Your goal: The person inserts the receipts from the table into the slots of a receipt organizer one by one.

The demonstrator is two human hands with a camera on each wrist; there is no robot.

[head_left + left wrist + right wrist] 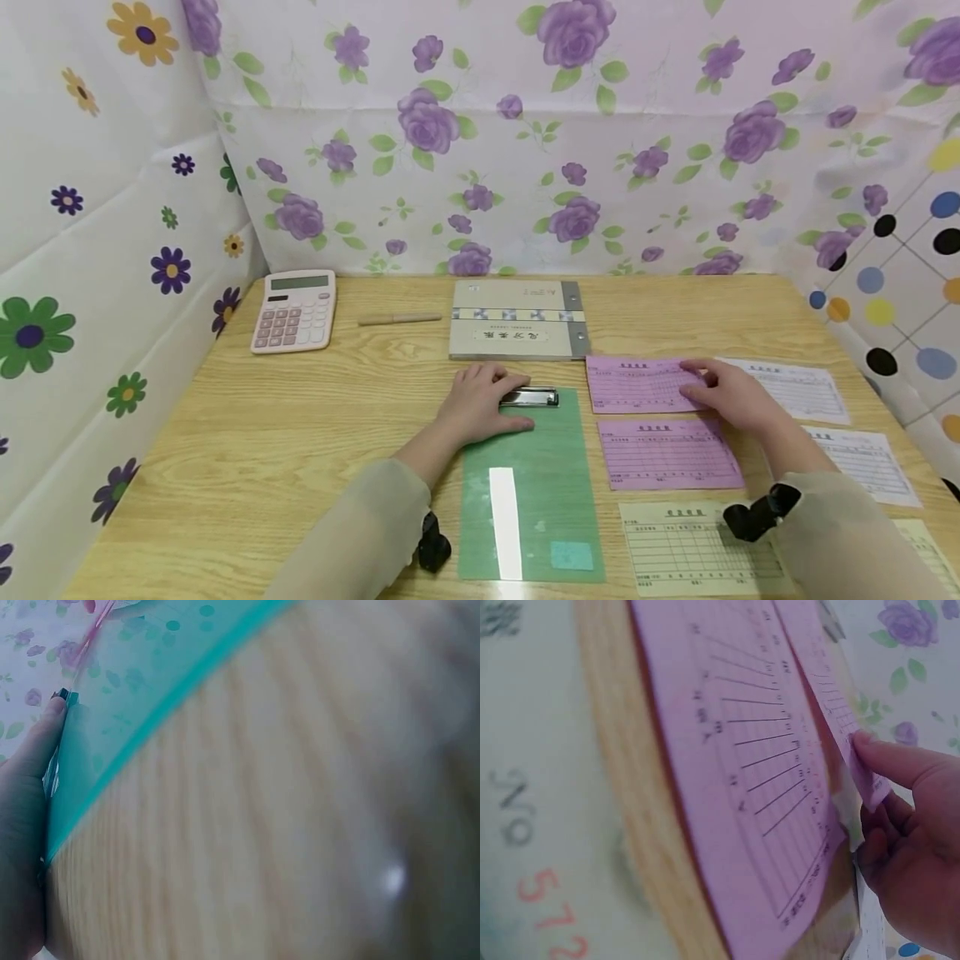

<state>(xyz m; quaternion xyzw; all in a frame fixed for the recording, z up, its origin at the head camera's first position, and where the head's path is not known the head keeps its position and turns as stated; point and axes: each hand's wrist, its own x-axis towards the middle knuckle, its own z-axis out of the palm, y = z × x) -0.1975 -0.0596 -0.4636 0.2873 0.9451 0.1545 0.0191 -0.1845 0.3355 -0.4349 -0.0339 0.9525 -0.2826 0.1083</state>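
Observation:
My left hand [480,404] rests at the top left of a translucent green clipboard [528,483]. Its index finger and thumb lie either side of the silver metal clip [529,397]. In the left wrist view a fingertip touches the clip's dark end. With thumb and fingers, my right hand [731,396] pinches the right end of the upper pink receipt slip [641,385]; the right wrist view shows that end lifted and bent. Below it lies a second pink slip [663,454], its right end curling up slightly.
Yellow-green slips [697,558] lie near the front, partly behind the right sleeve. White slips [806,387] lie along the right side. At the back are a ledger book [510,333], a beige pen-like stick [400,318] and a pink calculator [295,312]. Patterned cloth encloses the table.

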